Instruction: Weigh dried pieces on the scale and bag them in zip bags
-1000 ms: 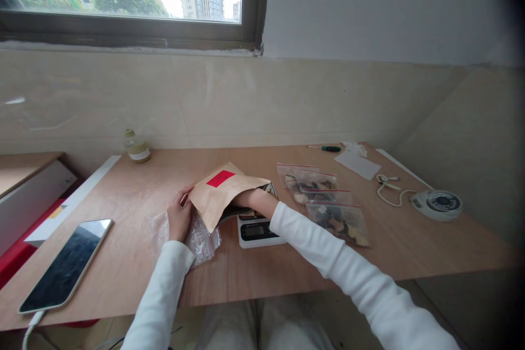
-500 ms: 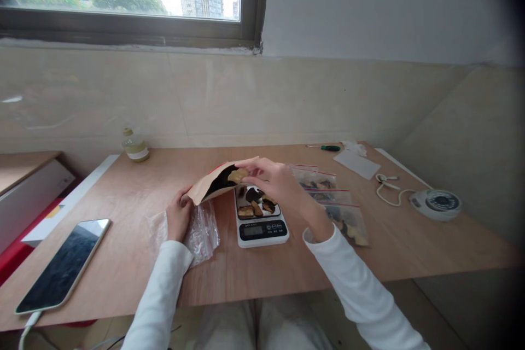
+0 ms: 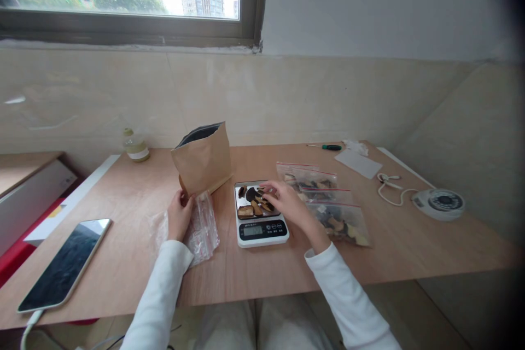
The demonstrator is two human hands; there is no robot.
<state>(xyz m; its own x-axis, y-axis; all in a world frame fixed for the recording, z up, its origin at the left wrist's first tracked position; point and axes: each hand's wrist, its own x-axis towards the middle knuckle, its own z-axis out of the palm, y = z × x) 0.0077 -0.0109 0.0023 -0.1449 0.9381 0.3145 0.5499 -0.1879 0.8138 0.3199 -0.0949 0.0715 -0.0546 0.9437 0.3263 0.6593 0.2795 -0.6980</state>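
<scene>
Wooden desk under a window: your right hand (image 3: pixel 287 203) rests loosely open, fingertips on the dried pieces (image 3: pixel 255 202) piled on the scale (image 3: pixel 262 229), nothing clearly gripped. Your left hand (image 3: pixel 179 213) pinches the base of the kraft bag (image 3: pixel 203 159), upright just above it, beside clear plastic (image 3: pixel 200 229). Half a second ago the bag lay tipped and your right hand was at its mouth.

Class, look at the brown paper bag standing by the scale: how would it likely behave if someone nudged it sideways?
The brown paper bag stands tall on a narrow base, steadied by the left hand, so it would probably tip. Its open top and creased paper suggest soft walls that give way. It is probably light, though its contents are hidden.
</scene>
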